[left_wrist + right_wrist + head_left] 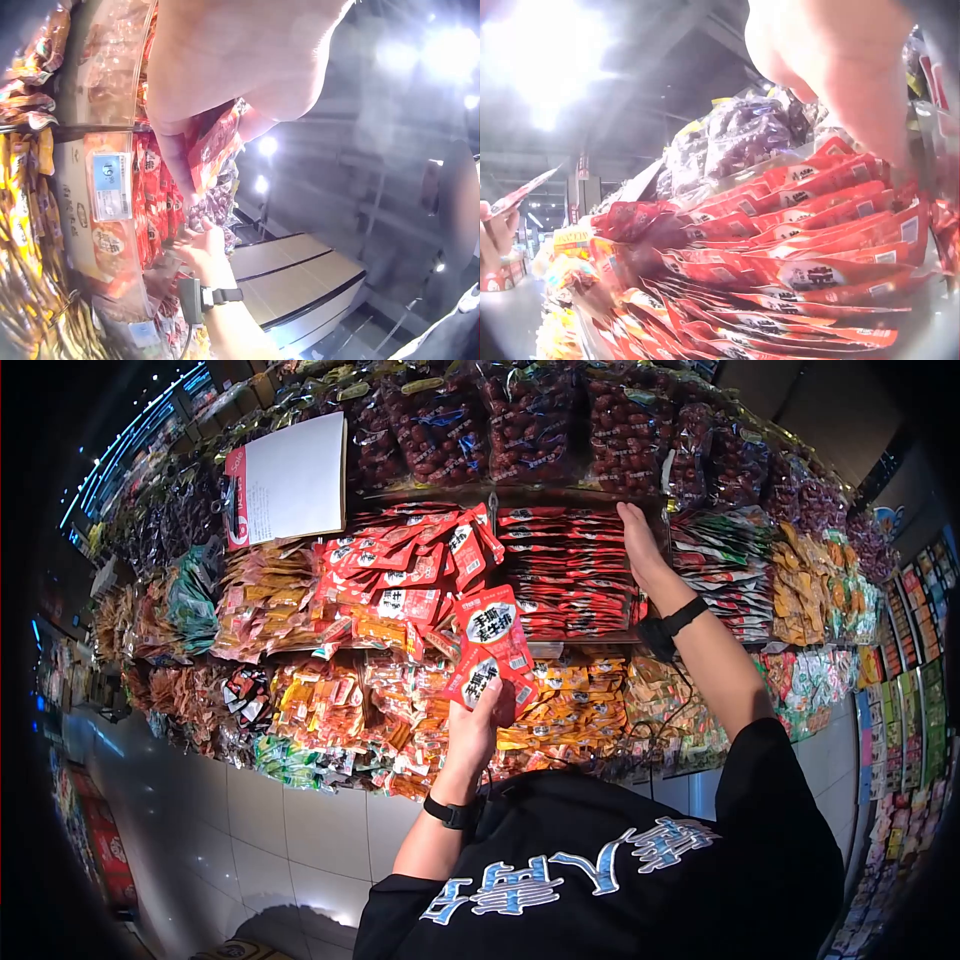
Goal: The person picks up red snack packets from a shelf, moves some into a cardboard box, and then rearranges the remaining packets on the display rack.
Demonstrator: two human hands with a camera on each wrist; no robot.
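Observation:
My left hand (474,726) grips a few red snack packets (492,622), thumb across the front one, held over the lower shelf's packets. In the left wrist view, the held packet (214,150) shows edge-on under the palm. My right hand (643,550) lies along the right side of the upright rows of red packets (565,575), fingers extended. The right wrist view shows that hand (840,64) at the end of the tightly stacked red packets (802,240). Left of these rows lies a loose, jumbled heap of red packets (395,575).
Bags of dark red fruit (530,425) fill the back shelf. A clipboard with white paper (293,480) lies at back left. Yellow packets (575,705) fill the lower front shelf, and green-and-black packets (722,560) stand right of the red rows. A price tag (111,187) hangs on the shelf front.

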